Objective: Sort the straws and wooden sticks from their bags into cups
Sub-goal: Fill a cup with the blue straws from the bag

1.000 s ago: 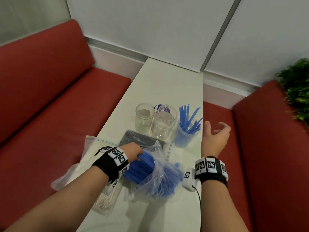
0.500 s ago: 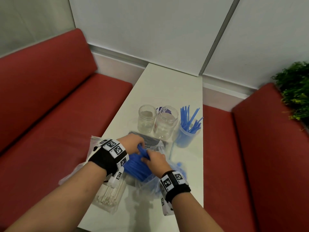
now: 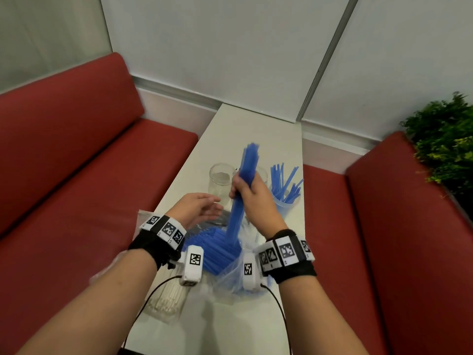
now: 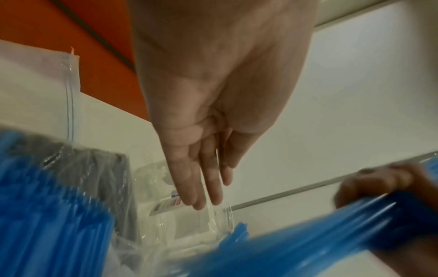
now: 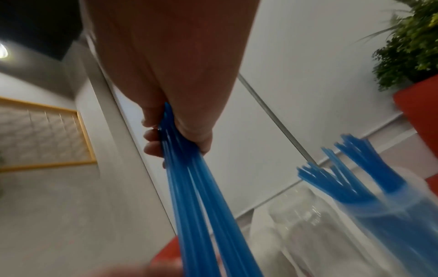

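Right hand point(image 3: 252, 198) curled tight around a bundle of long blue plastic straws point(image 3: 242, 198), lifted near upright above the narrow white tabletop point(image 3: 256, 129), upper ends blurred, lower ends still down at the mouth of the crumpled clear plastic bag point(image 3: 230, 275). In the right wrist view, fingers point(image 5: 151, 135) wrapped round the same bundle, straws running down past the camera.

Left hand point(image 3: 197, 207) just left of the bundle, fingers straight and loosely together, holding nothing, hovering over the near side of the tabletop. In the left wrist view, palm point(image 4: 213, 90) open, fingertips pointing toward a clear cup lying blurred beyond.

Inside the clear bag, a thick mass of loose blue straws point(image 3: 215, 249) lying flat between the two wrists. Left of that, at the near left edge, a clear flat packet of pale wooden sticks point(image 3: 166, 298). Under the left hand, a dark grey flat packet point(image 3: 220, 219), mostly hidden.

Farther along the tabletop, a row of cups: an empty clear plastic cup point(image 3: 221, 181) at left, a second clear cup behind the right hand and largely hidden, and at right a translucent blue-tinted cup point(image 3: 286, 208) holding upright blue straws point(image 3: 285, 180) fanned outward.

Red cushioned benches point(image 3: 76, 162) on both sides, a green leafy plant point(image 3: 445, 139) at far right.
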The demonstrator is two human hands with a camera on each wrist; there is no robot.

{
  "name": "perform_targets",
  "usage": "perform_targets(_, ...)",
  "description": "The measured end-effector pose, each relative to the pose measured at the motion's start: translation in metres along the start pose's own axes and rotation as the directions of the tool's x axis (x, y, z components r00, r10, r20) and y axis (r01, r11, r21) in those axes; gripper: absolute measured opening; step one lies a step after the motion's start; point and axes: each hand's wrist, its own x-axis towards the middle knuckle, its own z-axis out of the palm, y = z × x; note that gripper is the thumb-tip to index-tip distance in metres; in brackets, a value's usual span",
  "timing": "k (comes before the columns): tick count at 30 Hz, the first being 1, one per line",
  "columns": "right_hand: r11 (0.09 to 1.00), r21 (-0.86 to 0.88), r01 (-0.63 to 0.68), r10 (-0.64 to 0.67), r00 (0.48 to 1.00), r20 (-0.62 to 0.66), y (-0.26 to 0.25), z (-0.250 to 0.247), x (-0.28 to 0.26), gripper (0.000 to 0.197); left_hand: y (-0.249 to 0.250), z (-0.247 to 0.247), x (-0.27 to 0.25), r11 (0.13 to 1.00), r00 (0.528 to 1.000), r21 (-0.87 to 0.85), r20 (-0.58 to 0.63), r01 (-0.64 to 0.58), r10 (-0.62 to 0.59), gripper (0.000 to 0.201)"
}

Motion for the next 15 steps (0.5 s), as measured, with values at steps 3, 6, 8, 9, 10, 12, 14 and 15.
perform_targets(3,0.986,0.106,0.131,-0.122,0.989,-0.090,-0.037,-0.010,0.000,0.008,-0.007,0.014,0.000,0.993,0.992,0.038,0.058,0.113,-0.115,0.035)
perform_targets(6,0.965,0.151,0.215,-0.193,0.970,-0.150,-0.056,-0.015,-0.004,0.008,-0.014,0.029,-0.003,0.947,0.939,-0.157,0.247,0.281,-0.238,0.053)
perform_targets(8,0.961,0.147,0.234,-0.207,0.962,-0.177,-0.058,-0.017,-0.009,0.007,-0.014,0.041,-0.008,0.843,0.904,-0.386,0.353,0.375,-0.241,0.052)
perform_targets(9,0.961,0.143,0.235,-0.207,0.960,-0.188,-0.058,-0.018,-0.012,0.006,-0.012,0.047,-0.010,0.800,0.900,-0.454,0.370,0.393,-0.232,0.049)
perform_targets(10,0.961,0.147,0.233,-0.203,0.960,-0.195,-0.057,-0.020,-0.014,0.005,-0.010,0.054,-0.012,0.777,0.898,-0.486,0.378,0.401,-0.227,0.046)
perform_targets(12,0.957,0.179,0.228,-0.192,0.961,-0.198,-0.055,-0.024,-0.020,0.003,-0.006,0.065,-0.016,0.768,0.891,-0.488,0.389,0.415,-0.234,0.047)
perform_targets(14,0.954,0.199,0.223,-0.181,0.961,-0.210,-0.054,-0.028,-0.023,0.008,-0.004,0.074,-0.019,0.769,0.880,-0.464,0.392,0.441,-0.268,0.047)
perform_targets(15,0.955,0.196,0.225,-0.181,0.959,-0.220,-0.053,-0.031,-0.024,0.011,-0.004,0.078,-0.019,0.768,0.871,-0.444,0.393,0.462,-0.296,0.044)
